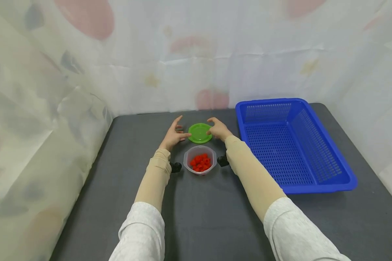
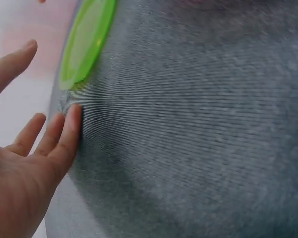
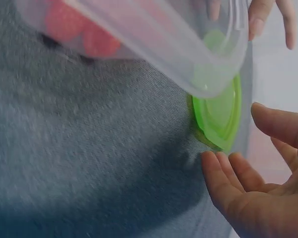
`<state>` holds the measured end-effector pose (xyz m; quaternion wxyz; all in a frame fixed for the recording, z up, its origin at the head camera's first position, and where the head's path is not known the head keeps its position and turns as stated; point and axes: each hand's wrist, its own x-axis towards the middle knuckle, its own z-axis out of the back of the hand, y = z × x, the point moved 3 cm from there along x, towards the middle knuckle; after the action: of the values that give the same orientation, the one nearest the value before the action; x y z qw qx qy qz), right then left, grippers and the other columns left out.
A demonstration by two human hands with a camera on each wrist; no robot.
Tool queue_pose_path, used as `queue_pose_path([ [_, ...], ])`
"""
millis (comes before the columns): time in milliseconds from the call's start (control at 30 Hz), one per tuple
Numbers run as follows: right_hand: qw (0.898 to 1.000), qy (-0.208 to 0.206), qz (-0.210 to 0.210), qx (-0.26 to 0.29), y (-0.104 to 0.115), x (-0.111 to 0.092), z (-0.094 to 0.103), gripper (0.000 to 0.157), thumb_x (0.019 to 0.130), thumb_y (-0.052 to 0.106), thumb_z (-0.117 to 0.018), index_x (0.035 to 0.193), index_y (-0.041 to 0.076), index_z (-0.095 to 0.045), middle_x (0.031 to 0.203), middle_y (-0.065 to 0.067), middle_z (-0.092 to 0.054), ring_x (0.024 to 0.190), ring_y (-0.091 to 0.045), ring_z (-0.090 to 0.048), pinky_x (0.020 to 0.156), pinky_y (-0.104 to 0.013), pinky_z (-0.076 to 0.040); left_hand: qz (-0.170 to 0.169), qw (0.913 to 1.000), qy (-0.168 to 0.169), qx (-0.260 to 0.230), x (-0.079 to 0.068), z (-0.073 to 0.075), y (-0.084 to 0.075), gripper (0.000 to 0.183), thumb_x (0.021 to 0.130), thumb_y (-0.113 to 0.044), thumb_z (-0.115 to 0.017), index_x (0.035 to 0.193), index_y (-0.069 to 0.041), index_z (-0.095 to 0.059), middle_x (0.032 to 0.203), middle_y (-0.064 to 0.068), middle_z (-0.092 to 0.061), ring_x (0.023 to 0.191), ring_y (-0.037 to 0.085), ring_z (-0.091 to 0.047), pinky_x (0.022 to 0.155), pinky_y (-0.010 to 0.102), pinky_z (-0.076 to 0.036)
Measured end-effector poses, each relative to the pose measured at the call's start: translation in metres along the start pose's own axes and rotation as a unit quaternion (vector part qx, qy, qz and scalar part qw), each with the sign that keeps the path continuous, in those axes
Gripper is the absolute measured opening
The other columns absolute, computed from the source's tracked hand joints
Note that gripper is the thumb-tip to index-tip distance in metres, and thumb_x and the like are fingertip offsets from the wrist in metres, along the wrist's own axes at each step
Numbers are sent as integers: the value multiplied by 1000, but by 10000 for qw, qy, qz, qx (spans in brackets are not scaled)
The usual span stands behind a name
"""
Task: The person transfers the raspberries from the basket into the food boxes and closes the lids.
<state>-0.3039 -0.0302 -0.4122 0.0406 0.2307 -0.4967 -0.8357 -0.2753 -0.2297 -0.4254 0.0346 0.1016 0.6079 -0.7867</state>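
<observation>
A round green lid (image 1: 199,133) lies on the dark cloth between both hands. My left hand (image 1: 175,135) is at its left side, fingers spread and holding nothing; in the left wrist view the fingertips stop just short of the lid (image 2: 87,42). On the other side, my right hand (image 1: 218,129) reaches over the lid's right edge with fingers apart; in the right wrist view they stand close to the lid (image 3: 221,111). Nearer to me than the lid sits a clear plastic bowl (image 1: 187,159) with several small red pieces (image 1: 200,162) inside.
To the right stands a large blue plastic basket (image 1: 328,145) with slotted walls. Dark grey cloth (image 1: 212,217) covers the table. Patterned white sheeting (image 1: 196,72) hangs behind it and along the sides. Black wrist cameras (image 1: 223,160) flank the bowl closely.
</observation>
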Motion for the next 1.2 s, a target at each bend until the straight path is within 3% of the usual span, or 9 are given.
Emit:
queue_pose_path([
  [100,9998,-27,-152,117,-5,-1,-3,59,88,7,-59,141,19,-35,152,-9,-28,92,-21,-47,85,-40,-43,64,9999,64,81,4,-4,6,90,81,-4,-69,150,-28,-16,145,25,-27,130,39,-39,100,49,-42],
  [233,9994,-49,-286,206,-9,1,-6,57,89,7,-58,141,17,-35,149,-10,-32,74,-15,-41,82,-36,-43,171,9993,139,292,7,-9,7,90,81,-4,-70,150,-29,-16,142,25,-35,128,37,-42,104,48,-39],
  [333,9986,2,-302,435,-11,2,-7,58,89,5,-57,141,16,-34,149,-11,-31,95,-19,-51,91,-37,-45,186,9989,110,422,11,-11,11,91,81,-5,-71,149,-32,-17,141,23,-39,128,35,-44,105,48,-38],
  [400,9977,18,-290,615,-12,2,-6,58,89,3,-56,142,14,-34,150,-12,-28,118,-24,-47,99,-39,-43,94,9986,92,507,15,-11,16,91,80,-8,-72,149,-32,-17,139,22,-41,126,33,-46,104,47,-39],
  [500,9960,3,-318,829,-14,0,-4,58,89,1,-55,142,13,-34,151,-13,-27,129,-29,-43,104,-41,-40,-10,9981,39,614,17,-12,20,90,79,-11,-73,148,-31,-20,138,22,-43,122,31,-50,100,45,-42],
  [700,9955,-249,-299,866,-13,-2,-2,56,88,-1,-55,140,13,-40,149,-12,-33,110,-25,-50,97,-40,-44,138,9985,81,524,15,-13,20,81,81,-8,-71,148,-21,-27,139,18,-42,125,31,-46,101,46,-41],
  [867,9937,-513,-167,982,-9,-2,1,54,87,-3,-54,138,13,-44,143,-11,-40,82,-18,-42,82,-38,-41,167,9989,157,398,2,-12,1,77,82,-4,-69,147,-14,-29,142,19,-39,128,33,-42,104,48,-38],
  [1000,9914,-705,-61,1102,-3,-5,5,52,86,-3,-55,135,12,-49,141,-10,-45,91,-19,-47,86,-37,-44,96,9991,201,374,-12,-8,-15,72,82,-4,-68,145,-11,-33,144,18,-38,128,33,-42,106,49,-35],
  [1200,9868,-696,29,1464,10,-15,11,48,88,-2,-55,134,11,-51,142,-10,-45,122,-26,-49,103,-41,-41,-94,9998,151,117,-14,3,-14,68,81,-9,-71,141,-13,-41,137,12,-45,118,27,-48,107,45,-36],
])
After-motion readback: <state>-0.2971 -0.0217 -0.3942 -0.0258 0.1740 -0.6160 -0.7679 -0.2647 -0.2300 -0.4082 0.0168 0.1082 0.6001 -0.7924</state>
